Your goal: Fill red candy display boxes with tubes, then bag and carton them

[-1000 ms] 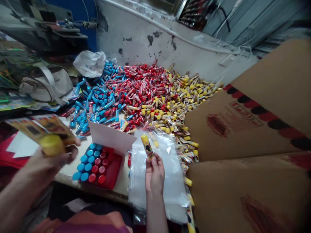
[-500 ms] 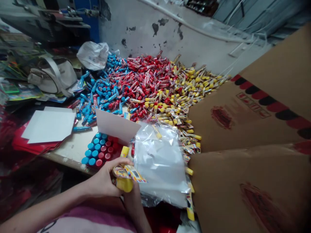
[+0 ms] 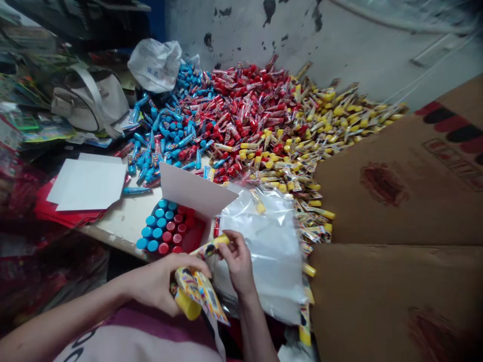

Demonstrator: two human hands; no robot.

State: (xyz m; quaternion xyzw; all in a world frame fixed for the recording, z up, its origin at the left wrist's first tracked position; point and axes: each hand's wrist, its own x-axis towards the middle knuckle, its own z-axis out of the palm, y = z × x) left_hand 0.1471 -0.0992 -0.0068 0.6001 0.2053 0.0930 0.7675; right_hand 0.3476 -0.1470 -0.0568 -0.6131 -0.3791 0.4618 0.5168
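My left hand (image 3: pixel 166 281) is closed around a few yellow-capped tubes (image 3: pixel 187 304) in printed wrappers, whose wrapper ends fan out over the fingers. My right hand (image 3: pixel 239 261) pinches the yellow end of one more tube (image 3: pixel 209 247), which lies slanted just above the left hand. Just beyond the hands stands an open red box (image 3: pixel 196 236) with its white lid flap (image 3: pixel 194 193) raised. Rows of blue-capped tubes (image 3: pixel 158 232) and red-capped tubes (image 3: pixel 171 235) stand upright in it, caps up. The box's near side is partly hidden by my left hand.
A large heap of blue, red and yellow tubes (image 3: pixel 249 110) lies against the wall. Clear plastic bags (image 3: pixel 260 251) are stacked to the right, beside a big cardboard box (image 3: pixel 362 281). White cards (image 3: pixel 88 183) lie on red sheets at left, near a pale handbag (image 3: pixel 90 100).
My right hand has come out from behind the left and now pinches one yellow tube by its end. The left hand still grips its tubes. The view has shifted.
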